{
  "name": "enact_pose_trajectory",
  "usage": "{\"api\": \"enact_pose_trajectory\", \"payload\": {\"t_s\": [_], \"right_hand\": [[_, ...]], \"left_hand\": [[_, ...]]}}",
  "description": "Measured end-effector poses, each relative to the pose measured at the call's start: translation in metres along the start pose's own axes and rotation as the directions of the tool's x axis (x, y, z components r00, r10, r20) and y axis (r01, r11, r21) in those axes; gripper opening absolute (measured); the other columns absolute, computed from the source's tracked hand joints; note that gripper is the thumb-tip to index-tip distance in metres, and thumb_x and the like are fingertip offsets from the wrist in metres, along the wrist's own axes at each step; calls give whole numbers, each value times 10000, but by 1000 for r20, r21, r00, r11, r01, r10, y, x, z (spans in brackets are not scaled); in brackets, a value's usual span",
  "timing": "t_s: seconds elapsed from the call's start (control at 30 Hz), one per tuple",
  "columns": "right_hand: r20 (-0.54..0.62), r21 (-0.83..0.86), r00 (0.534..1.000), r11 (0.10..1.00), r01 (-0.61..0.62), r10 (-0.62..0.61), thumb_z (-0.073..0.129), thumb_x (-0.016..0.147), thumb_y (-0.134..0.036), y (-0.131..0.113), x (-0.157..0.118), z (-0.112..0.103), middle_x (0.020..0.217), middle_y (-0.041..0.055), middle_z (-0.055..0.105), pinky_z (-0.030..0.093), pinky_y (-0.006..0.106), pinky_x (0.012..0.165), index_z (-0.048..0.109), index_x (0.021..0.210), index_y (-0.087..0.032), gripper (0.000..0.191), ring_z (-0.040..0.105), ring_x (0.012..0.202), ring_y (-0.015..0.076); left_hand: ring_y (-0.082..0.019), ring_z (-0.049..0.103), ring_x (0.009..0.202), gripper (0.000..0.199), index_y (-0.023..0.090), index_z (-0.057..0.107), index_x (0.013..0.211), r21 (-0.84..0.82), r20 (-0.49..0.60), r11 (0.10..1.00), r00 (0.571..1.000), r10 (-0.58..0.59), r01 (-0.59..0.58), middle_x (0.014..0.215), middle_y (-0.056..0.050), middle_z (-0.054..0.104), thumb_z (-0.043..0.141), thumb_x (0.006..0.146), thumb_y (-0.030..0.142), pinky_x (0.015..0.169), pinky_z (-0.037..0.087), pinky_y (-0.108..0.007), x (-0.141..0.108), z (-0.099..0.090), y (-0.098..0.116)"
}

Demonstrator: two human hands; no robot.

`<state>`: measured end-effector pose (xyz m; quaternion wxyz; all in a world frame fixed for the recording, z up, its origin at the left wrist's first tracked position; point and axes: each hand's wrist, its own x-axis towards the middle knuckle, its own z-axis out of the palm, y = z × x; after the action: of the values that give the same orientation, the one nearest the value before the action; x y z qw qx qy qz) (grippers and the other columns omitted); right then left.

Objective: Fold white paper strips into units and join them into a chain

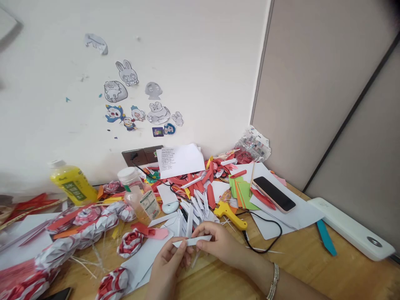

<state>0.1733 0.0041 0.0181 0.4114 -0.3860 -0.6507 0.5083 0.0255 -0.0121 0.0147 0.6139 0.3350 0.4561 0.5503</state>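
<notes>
In the head view, the left hand (168, 263) and right hand (220, 243) both pinch a folded white paper strip (197, 240) over the table's (312, 260) near middle, with folded white pieces (196, 211) beyond and a yellow glue gun (231, 215) farther right.

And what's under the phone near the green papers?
The phone rests on white paper, which sticks out around it. A red paper piece lies along its side. The spot right beneath the phone is covered, so I can't tell if anything else is there.
</notes>
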Motion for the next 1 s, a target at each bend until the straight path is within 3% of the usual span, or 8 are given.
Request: {"api": "enact_pose_trajectory", "payload": {"t_s": [0.23,0.43,0.6,1.0], "right_hand": [[-16,-7,996,996,-87,87,580,714,-249,12,2,0,703,-14,591,413,205,548,543,792,-177,112,557,615,123],[12,101,993,987,-122,121,583,708,-250,3,1,-1,619,-29,570,411,183,483,529,773,-170,117,520,516,96],[-10,101,989,984,-146,148,591,706,-265,-4,0,-2,588,-34,562,388,176,476,526,728,-162,124,505,499,89],[71,184,985,969,-167,156,604,705,-359,0,1,-4,585,-23,576,385,189,487,508,726,-152,229,485,475,81]], "left_hand": [[-91,472,400,285,128,639,606,44,-30,997,997,64,-63,480,-7,638,741,506,374,416,363,-194,0,-3,0],[-89,478,411,289,140,632,616,31,-41,996,996,79,-78,474,11,624,732,519,394,423,372,-184,-1,-3,1],[-90,486,421,284,150,632,620,13,-59,998,996,64,-63,500,4,645,742,507,385,429,379,-188,-3,-1,3],[-88,470,423,304,149,606,572,-4,-72,998,995,69,-69,446,26,586,734,500,415,425,373,-184,-4,-1,4]]}}
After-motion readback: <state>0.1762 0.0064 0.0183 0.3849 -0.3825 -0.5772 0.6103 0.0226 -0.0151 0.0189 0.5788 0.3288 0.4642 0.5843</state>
